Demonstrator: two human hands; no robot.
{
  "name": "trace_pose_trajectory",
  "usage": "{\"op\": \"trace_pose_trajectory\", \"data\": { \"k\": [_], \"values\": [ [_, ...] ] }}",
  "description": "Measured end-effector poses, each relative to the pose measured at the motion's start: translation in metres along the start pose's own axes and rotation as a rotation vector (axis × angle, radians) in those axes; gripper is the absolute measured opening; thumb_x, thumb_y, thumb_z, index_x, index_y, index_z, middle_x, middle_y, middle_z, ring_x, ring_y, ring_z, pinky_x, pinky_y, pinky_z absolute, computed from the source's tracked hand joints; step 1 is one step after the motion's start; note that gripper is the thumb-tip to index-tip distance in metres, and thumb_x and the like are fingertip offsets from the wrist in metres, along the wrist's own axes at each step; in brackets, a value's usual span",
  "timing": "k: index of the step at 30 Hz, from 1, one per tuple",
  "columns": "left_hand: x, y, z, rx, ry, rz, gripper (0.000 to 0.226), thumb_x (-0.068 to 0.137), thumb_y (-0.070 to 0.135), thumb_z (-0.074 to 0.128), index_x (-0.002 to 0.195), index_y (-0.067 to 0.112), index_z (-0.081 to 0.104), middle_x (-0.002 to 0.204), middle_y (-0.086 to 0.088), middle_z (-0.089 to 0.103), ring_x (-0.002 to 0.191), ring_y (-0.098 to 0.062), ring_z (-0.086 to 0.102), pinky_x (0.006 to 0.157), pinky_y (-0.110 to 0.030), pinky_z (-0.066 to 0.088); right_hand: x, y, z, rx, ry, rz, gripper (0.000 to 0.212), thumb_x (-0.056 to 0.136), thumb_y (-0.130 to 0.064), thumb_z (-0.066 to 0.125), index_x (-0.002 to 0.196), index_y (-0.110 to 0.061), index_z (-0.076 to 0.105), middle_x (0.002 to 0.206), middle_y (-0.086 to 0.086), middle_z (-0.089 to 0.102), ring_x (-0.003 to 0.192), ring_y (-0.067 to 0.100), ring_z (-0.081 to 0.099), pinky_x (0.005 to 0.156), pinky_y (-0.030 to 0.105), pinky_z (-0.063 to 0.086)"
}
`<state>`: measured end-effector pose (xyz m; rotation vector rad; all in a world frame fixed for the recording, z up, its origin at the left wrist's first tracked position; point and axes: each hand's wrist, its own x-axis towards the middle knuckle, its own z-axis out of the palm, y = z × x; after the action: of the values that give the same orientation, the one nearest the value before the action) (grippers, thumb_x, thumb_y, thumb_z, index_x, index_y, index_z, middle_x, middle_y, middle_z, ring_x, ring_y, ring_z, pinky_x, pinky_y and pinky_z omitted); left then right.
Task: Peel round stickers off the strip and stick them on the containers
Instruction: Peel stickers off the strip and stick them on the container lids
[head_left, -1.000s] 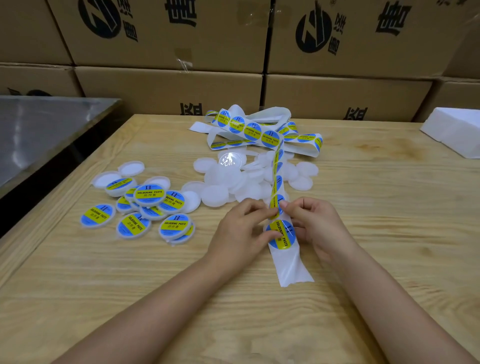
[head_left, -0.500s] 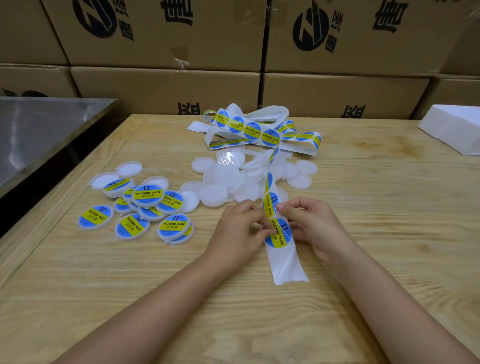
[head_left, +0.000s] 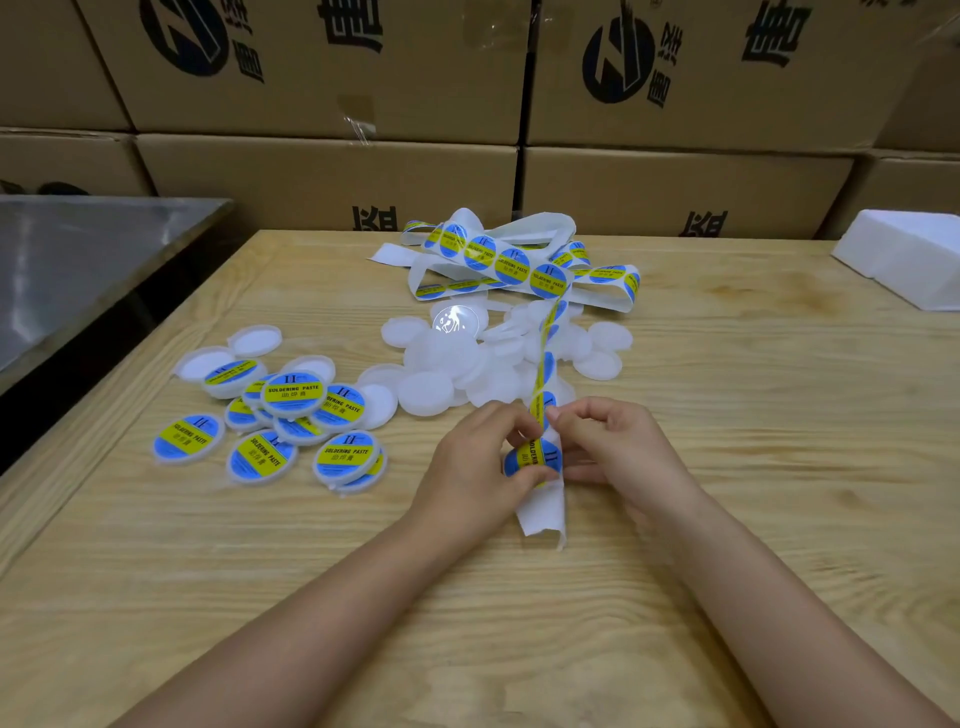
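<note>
Head view: the white paper strip of round blue-and-yellow stickers (head_left: 541, 514) runs lengthwise away from the person, bare end nearest, over the pale wooden bench (head_left: 753, 426) toward plain white round plastic containers (head_left: 441, 358). The left hand (head_left: 475, 467) has its grip pinching the nearest sticker (head_left: 535, 460); the right hand (head_left: 618, 447) has its grip pinching the strip.

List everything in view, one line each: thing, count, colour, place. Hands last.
sticker strip: one, white backing, blue-and-yellow round stickers, heaped at far middle of table, trailing to the hands.
labelled containers: about ten, white with blue-and-yellow stickers, left of the hands.
plain containers: pile, uncountable, translucent white, beyond the hands.
table: one, light wood, under the items.
cardboard boxes: stacked, brown, behind the table.
metal surface: one, grey, far left.
white block: one, far right.
left hand: one, pinches the sticker strip's near end.
right hand: one, pinches the sticker strip beside it.
</note>
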<state>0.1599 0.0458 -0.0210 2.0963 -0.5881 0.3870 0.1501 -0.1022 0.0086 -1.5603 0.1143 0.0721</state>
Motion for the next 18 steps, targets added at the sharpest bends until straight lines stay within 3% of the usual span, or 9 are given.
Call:
{"op": "trace_pose_trajectory", "data": {
  "k": [7,11,13,15,18],
  "values": [
    [0.001,0.000,0.000,-0.011,-0.011,-0.039,0.036,0.062,0.021,0.083,0.080,0.027,0.052,0.081,0.013,0.056,0.082,0.002,0.050,0.070,-0.007,0.036,0.001,0.002,0.003,-0.112,0.062,-0.051,0.015,0.089,-0.011,0.062,0.079,0.001,0.062,0.066,0.013,0.065,0.056,0.019,0.060,0.056,0.029,0.051],
    [0.001,0.000,-0.002,-0.059,-0.004,-0.003,0.021,0.071,0.013,0.075,0.075,0.025,0.058,0.078,0.011,0.060,0.079,-0.002,0.053,0.072,-0.010,0.037,0.007,0.006,-0.004,-0.137,0.117,-0.033,0.016,0.090,-0.011,0.061,0.076,-0.003,0.061,0.061,0.008,0.065,0.049,0.016,0.058,0.046,0.024,0.047],
    [0.000,-0.001,-0.004,-0.079,0.009,0.023,0.018,0.073,0.008,0.070,0.076,0.022,0.061,0.079,0.010,0.062,0.079,-0.001,0.056,0.075,-0.015,0.040,0.011,0.008,-0.012,-0.248,0.155,-0.038,0.017,0.090,-0.014,0.061,0.075,-0.006,0.062,0.051,-0.001,0.062,0.041,0.010,0.054,0.041,0.021,0.041],
    [0.000,-0.001,-0.005,-0.112,0.026,0.015,0.021,0.073,0.005,0.071,0.076,0.023,0.061,0.078,0.010,0.064,0.079,0.000,0.057,0.075,-0.012,0.040,0.016,0.010,-0.021,-0.397,0.214,-0.070,0.019,0.088,-0.016,0.063,0.070,-0.013,0.063,0.045,-0.007,0.059,0.038,0.004,0.050,0.041,0.018,0.038],
    [0.000,0.000,-0.006,-0.228,0.060,-0.067,0.022,0.073,0.007,0.070,0.072,0.027,0.060,0.072,0.015,0.063,0.074,0.002,0.056,0.073,-0.010,0.040,0.022,0.011,-0.035,-0.590,0.328,-0.106,0.019,0.085,-0.019,0.066,0.066,-0.021,0.065,0.055,-0.008,0.062,0.049,0.005,0.052,0.050,0.023,0.039]
  ]
}}
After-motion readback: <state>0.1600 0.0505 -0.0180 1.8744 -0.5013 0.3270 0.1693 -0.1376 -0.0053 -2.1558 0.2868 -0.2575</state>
